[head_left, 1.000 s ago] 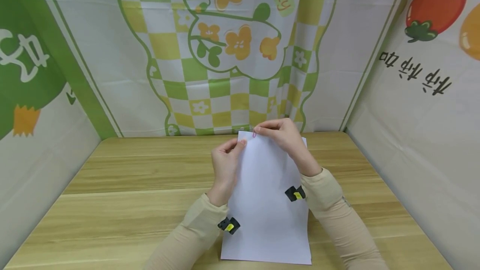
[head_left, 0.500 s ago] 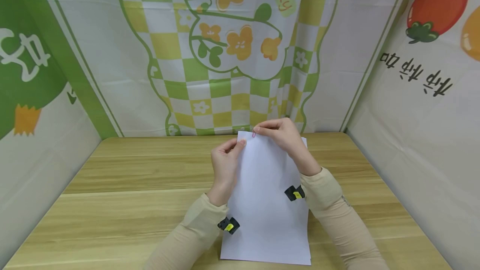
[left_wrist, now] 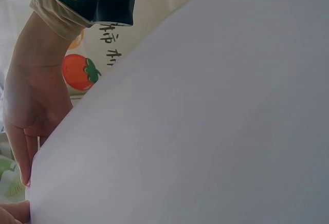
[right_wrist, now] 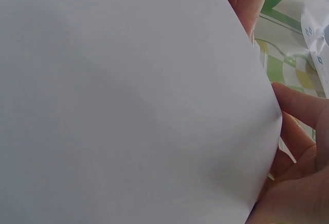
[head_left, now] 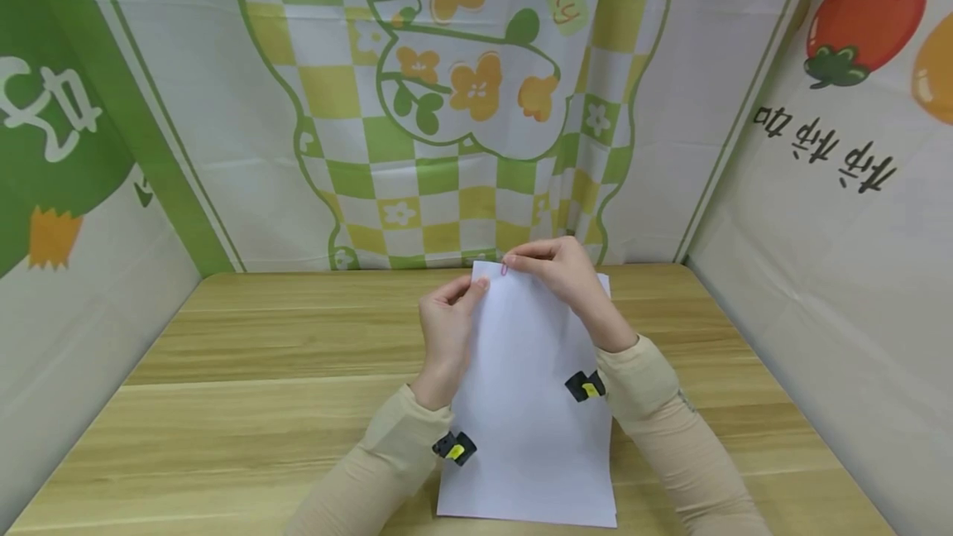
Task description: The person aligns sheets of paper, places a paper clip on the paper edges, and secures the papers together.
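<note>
White paper (head_left: 532, 404) stands tilted up from the table, its bottom edge near the front. At the right side and bottom corner a second layer shows, so it looks like more than one sheet. A small pink paper clip (head_left: 504, 269) sits at the top edge. My left hand (head_left: 447, 329) pinches the paper's upper left edge between thumb and fingers. Thumb and forefinger of my right hand (head_left: 569, 279) pinch the paper clip at the top edge. In the left wrist view, a speck of pink shows at the right fingertips. Paper (right_wrist: 139, 100) fills most of the right wrist view.
The wooden table (head_left: 260, 404) extends to both sides of the paper. A checkered curtain (head_left: 417, 180) hangs behind its far edge, with printed cloth walls left and right. Black wrist cameras (head_left: 456, 447) are worn at both cuffs.
Hardly anything differs. Both hands keep their grip at the top of the paper, and the paper clip stays at the edge with only a tiny shift.
</note>
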The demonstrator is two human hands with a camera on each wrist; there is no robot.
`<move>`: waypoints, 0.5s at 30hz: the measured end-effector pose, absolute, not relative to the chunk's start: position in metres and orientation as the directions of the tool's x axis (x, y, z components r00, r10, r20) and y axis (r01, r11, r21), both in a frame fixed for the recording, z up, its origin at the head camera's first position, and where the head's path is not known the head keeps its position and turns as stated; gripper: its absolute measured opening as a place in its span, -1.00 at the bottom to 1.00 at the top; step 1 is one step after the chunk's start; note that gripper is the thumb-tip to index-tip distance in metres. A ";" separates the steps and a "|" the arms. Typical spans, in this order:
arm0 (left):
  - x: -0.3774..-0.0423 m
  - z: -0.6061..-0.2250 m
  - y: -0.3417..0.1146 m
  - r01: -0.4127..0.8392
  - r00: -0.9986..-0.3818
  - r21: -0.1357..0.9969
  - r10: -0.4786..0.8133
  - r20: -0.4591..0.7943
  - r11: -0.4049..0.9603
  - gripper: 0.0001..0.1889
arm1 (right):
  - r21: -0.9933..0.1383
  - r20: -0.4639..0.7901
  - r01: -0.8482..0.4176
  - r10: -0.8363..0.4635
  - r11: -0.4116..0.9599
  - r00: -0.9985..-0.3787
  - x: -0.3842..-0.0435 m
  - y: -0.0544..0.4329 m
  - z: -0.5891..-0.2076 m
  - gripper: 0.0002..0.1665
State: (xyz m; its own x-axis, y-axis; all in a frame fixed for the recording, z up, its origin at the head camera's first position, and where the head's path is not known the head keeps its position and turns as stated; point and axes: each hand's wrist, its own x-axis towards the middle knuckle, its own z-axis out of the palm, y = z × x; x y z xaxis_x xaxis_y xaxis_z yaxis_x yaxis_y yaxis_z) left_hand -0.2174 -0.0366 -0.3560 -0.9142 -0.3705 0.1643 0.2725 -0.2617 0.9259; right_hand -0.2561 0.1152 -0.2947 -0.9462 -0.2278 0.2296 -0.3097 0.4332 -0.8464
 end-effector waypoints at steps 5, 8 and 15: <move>-0.217 -0.356 -0.038 0.270 -0.917 0.924 -0.365 0.162 -0.270 -0.82 | -0.848 0.242 -0.322 -0.233 0.421 -0.942 -0.257 0.115 -0.295 -0.70; -0.216 -0.355 -0.038 0.274 -0.917 0.922 -0.363 0.165 -0.274 -0.82 | -0.847 0.252 -0.333 -0.238 0.415 -0.938 -0.256 0.115 -0.295 -0.70; -0.214 -0.354 -0.040 0.276 -0.915 0.929 -0.362 0.176 -0.247 -0.81 | -0.847 0.285 -0.366 -0.253 0.386 -0.925 -0.256 0.114 -0.296 -0.70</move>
State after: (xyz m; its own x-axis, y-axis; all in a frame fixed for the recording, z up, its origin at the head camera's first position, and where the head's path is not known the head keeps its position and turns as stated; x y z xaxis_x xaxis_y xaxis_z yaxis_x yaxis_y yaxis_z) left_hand -0.2145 -0.0396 -0.3536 -0.9155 -0.3620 0.1758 0.2760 -0.2469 0.9289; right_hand -0.2562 0.1137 -0.2956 -0.9246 -0.2531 0.2848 -0.3664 0.3858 -0.8467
